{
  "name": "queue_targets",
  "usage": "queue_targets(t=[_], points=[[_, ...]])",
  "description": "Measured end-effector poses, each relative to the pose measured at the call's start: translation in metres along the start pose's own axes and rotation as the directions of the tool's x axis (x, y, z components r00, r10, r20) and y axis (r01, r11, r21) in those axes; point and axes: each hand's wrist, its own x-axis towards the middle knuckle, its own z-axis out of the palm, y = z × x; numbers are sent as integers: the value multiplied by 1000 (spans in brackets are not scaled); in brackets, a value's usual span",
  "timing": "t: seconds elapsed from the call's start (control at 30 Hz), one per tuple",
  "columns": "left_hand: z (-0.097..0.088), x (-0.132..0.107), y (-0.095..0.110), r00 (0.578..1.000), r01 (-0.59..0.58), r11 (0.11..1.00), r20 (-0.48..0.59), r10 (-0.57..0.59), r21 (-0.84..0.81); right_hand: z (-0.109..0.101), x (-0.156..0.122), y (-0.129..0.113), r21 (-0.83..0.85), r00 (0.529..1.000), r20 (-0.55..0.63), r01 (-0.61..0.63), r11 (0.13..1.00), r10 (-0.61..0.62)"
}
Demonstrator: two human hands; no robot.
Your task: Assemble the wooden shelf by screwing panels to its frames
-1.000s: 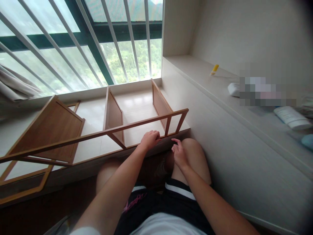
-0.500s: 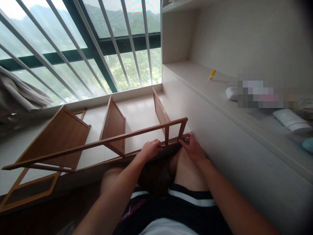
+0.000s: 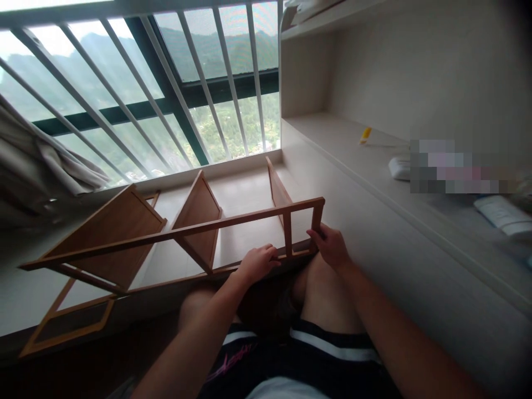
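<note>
A brown wooden shelf rack [image 3: 245, 219] lies on its side on a pale window ledge, its several board shelves standing upright between the rails. My left hand [image 3: 258, 262] is closed over the rack's near lower rail, left of a short crosspiece; its fingertips are partly hidden. At the right end, my right hand [image 3: 332, 244] pinches the end crosspiece between thumb and fingers. A lighter wooden frame piece [image 3: 70, 327] sticks out at the rack's left end, over the ledge's front edge.
Barred windows [image 3: 199, 100] rise behind the ledge, with a grey curtain [image 3: 37, 149] at left. A pale cabinet [image 3: 386, 266] stands close on my right. On its top are a yellow item [image 3: 365, 135], a white object [image 3: 399, 168] and a white tube [image 3: 501, 215].
The view has tilted up and shifted slightly left. My right hand has moved up along the end crosspiece and now pinches it. My left hand stays on the lower rail.
</note>
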Motion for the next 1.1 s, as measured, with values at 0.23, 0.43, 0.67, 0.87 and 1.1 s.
queue_targets(t=[0.23,0.43,0.67,0.87,1.1], points=[[-34,-2,11,999,-34,999,-42,34,9,-13,29,-20,158,998,-57,19,987,-10],[-69,-4,19,995,-56,998,-86,58,26,-23,56,-44,218,994,-108,7,976,17],[-111,-4,20,983,-91,989,-145,108,116,-36,88,-79,294,994,-107,13,956,20],[-146,0,16,957,-117,964,-232,173,237,-39,120,-96,431,998,-65,8,902,22],[-175,8,6,937,-112,944,-283,204,311,-35,145,-108,571,997,-23,-52,820,80]])
